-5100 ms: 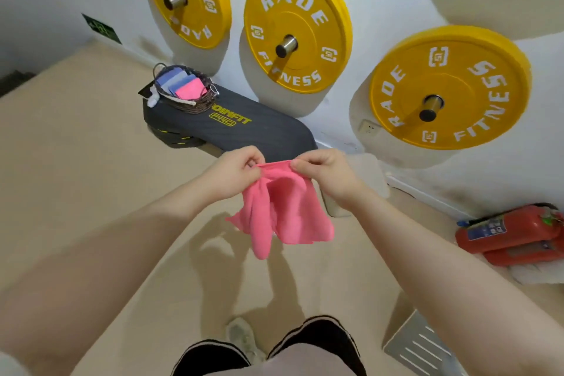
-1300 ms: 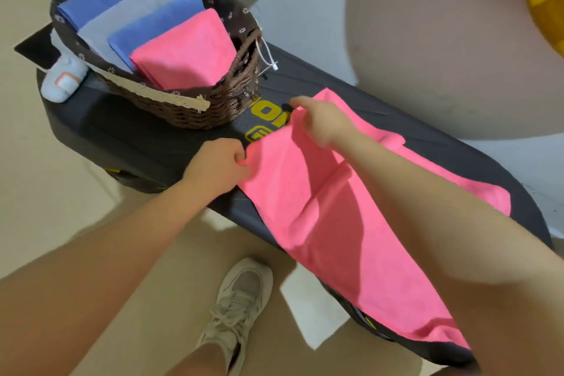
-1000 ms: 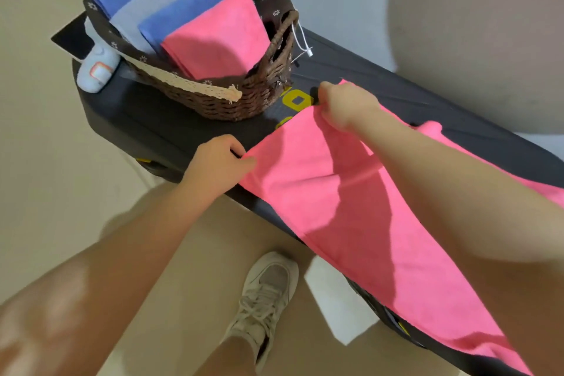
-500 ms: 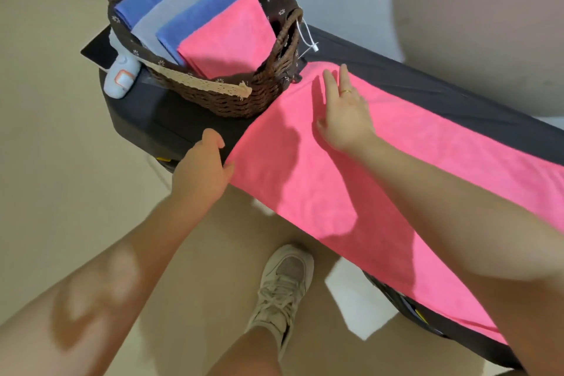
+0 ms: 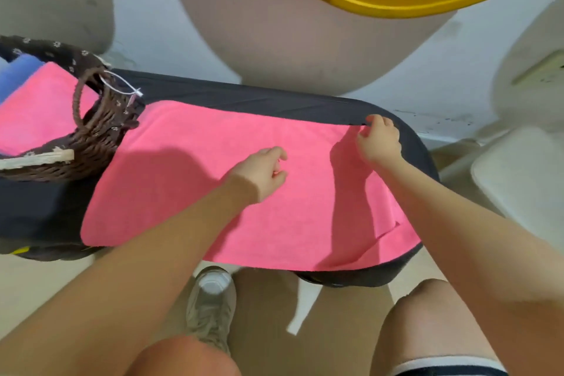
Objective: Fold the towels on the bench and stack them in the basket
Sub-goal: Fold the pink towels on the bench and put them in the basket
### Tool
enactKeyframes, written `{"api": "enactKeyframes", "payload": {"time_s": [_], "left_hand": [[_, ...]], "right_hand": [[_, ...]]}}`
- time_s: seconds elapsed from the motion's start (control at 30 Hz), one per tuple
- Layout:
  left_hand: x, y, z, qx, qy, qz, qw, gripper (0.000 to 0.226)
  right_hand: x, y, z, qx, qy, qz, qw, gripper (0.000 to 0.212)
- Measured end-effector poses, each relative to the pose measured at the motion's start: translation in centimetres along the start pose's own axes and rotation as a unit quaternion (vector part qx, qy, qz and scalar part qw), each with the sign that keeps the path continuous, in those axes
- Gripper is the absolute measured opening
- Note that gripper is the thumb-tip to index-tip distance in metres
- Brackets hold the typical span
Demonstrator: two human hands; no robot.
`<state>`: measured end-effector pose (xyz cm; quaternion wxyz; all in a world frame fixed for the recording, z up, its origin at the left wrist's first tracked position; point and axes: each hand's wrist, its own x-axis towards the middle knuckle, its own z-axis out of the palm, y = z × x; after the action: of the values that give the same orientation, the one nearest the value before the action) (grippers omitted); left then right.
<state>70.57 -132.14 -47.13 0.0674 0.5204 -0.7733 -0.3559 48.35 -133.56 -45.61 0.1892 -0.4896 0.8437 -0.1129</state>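
Basket (image 5: 91, 137) at far left of the worktop (image 5: 274, 101) holds folded towels. The pink towel (image 5: 189, 180) lies spread flat beside it, touching the wicker. Left hand (image 5: 264, 172) rests mid-towel, fingers loosely curled, grasping nothing. Right hand (image 5: 378, 140) pinches the far right corner. Recommended: pin the middle, carry that corner leftward, align edges before creasing.

Both bare forearms reach forward over the bench. The left hand (image 5: 263, 171) hovers low near the middle, fingers loosely curled and holding nothing. The right hand (image 5: 378, 140) is at the far right corner, fingers and thumb pinching the towel's (image 5: 189, 180) corner there.
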Motion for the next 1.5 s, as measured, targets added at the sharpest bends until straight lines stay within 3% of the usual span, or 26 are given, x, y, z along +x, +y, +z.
{"api": "enactKeyframes", "payload": {"time_s": [0.13, 0.3, 0.47, 0.6, 0.67, 0.73, 0.83, 0.93, 1.07, 1.17, 1.3, 1.33, 1.4, 1.47, 1.5], "left_hand": [[3.6, 3.0, 3.1, 0.063, -0.035, 0.08, 0.994, 0.034], [6.3, 4.3, 5.8, 0.159, -0.006, 0.113, 0.981, 0.037], [8.7, 5.5, 5.3, 0.238, -0.084, 0.1, 0.962, 0.047], [10.5, 6.1, 4.8, 0.231, -0.135, 0.122, 0.956, 0.062], [10.8, 5.8, 5.0, 0.219, -0.137, 0.124, 0.958, 0.065], [10.9, 5.4, 5.2, 0.221, -0.136, 0.129, 0.957, 0.066], [11.0, 5.3, 5.3, 0.218, -0.13, 0.129, 0.959, 0.07], [10.9, 5.6, 5.4, 0.241, -0.14, 0.126, 0.952, 0.091], [11.0, 5.8, 5.2, 0.276, -0.166, 0.12, 0.939, 0.097], [11.0, 5.9, 5.2, 0.29, -0.174, 0.116, 0.934, 0.097], [11.1, 6.5, 4.9, 0.314, -0.187, 0.098, 0.926, 0.099], [10.9, 6.7, 4.8, 0.318, -0.189, 0.093, 0.924, 0.1], [10.3, 7.7, 4.7, 0.338, -0.179, 0.093, 0.919, 0.097], [9.2, 8.6, 4.8, 0.366, -0.143, 0.123, 0.911, 0.088], [8.5, 9.1, 5.1, 0.373, -0.128, 0.149, 0.907, 0.082]], "right_hand": [[1.6, 3.9, -0.4, 0.044, -0.021, 0.021, 0.999, 0.035], [3.2, 4.3, 0.4, 0.079, -0.038, 0.004, 0.996, 0.037], [4.7, 3.3, 0.4, 0.066, -0.074, -0.107, 0.989, 0.008], [5.3, 4.0, -0.7, 0.042, -0.094, -0.171, 0.98, 0.027], [5.7, 4.4, -1.5, 0.028, -0.116, -0.212, 0.97, 0.026], [5.7, 4.6, -2.7, 0.09, -0.165, -0.203, 0.961, 0.025], [6.1, 4.8, -4.5, 0.196, -0.221, -0.146, 0.944, 0.043], [6.9, 5.9, -5.6, 0.146, -0.249, -0.11, 0.951, 0.03], [8.0, 8.8, -5.6, 0.017, -0.147, -0.043, 0.988, 0.01], [7.3, 10.9, -4.3, -0.143, -0.064, -0.019, 0.987, 0.03], [2.9, 10.8, -3.8, -0.01, 0.048, -0.08, 0.996, 0.019], [1.4, 10.7, -4.0, 0.006, 0.024, -0.122, 0.992, 0.019], [-1.6, 10.5, -4.5, -0.025, -0.113, -0.2, 0.973, 0.017], [-3.9, 10.9, -4.3, -0.097, -0.279, -0.233, 0.927, 0.006], [-4.8, 11.3, -4.2, -0.126, -0.319, -0.244, 0.907, 0.007]]}}
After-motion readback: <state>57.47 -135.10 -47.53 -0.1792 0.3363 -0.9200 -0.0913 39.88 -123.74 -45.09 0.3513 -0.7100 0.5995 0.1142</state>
